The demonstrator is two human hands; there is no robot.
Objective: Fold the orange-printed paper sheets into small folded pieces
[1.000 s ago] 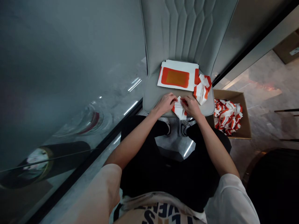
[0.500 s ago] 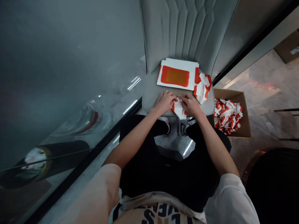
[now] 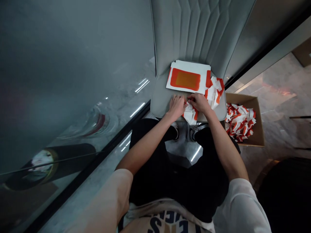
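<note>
Head cam: left hand (image 3: 176, 106) and right hand (image 3: 199, 103) both pinch a folded red-and-white paper (image 3: 189, 114) right at the near edge of a grey upholstered chair seat (image 3: 162, 100). A stack of printed sheets (image 3: 188, 76) and a crumpled paper (image 3: 213, 95) crowd the far side, leaving little room. A cardboard box (image 3: 257, 119) of folded pieces (image 3: 240, 123) sits off right.

Matt paper sheets (image 3: 187, 76), smooth grey cloth on the chair seat (image 3: 162, 100).
</note>
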